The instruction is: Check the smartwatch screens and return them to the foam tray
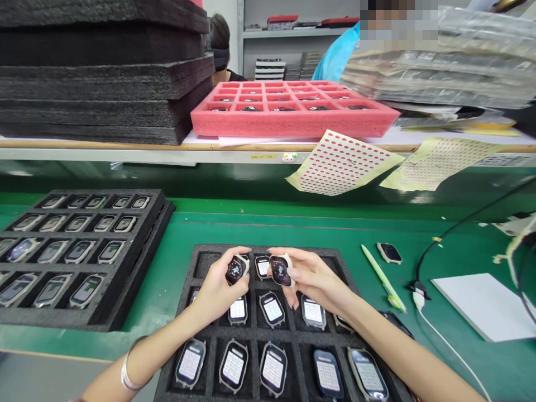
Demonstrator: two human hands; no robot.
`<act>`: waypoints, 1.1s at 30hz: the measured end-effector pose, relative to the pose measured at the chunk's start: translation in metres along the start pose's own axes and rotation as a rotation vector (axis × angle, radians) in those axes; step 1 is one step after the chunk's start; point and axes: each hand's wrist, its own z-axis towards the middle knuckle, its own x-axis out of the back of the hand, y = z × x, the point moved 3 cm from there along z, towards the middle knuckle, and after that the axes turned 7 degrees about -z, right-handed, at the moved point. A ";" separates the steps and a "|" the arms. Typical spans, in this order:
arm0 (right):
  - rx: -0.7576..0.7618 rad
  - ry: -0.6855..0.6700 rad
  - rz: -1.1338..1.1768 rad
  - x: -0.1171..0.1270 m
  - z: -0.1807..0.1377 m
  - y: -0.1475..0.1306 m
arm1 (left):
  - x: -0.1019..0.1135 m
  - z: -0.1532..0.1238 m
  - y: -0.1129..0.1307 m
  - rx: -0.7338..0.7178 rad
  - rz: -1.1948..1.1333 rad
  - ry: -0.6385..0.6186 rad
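My left hand (224,279) is closed around a smartwatch case (236,269) without a strap, its dark screen lit with a small picture. A second smartwatch (280,270), also strapless and with a similar screen, sits between the fingers of my right hand (312,273). Both hands are above a black foam tray (255,333) in front of me. In the tray's compartments lie several smartwatches with bright white screens, such as the watch (272,309) just below my hands. My hands and forearms hide some compartments.
At left, stacked foam trays (138,262) hold several watches. A pink foam tray (293,124) and black foam slabs (104,84) stand on the shelf. On the right lie a green pen (381,273), a lone watch (389,253), a white pad (486,307) and cables (450,340). Two people are behind the shelf.
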 end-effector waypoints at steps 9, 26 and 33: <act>0.004 0.045 -0.016 0.000 0.000 -0.001 | 0.003 -0.001 -0.002 -0.027 0.051 0.014; -0.023 0.038 -0.077 -0.002 0.000 -0.001 | 0.004 -0.003 -0.001 -0.033 0.090 -0.002; -0.038 0.062 -0.080 -0.001 -0.001 -0.001 | 0.005 -0.001 -0.001 -0.033 0.101 0.016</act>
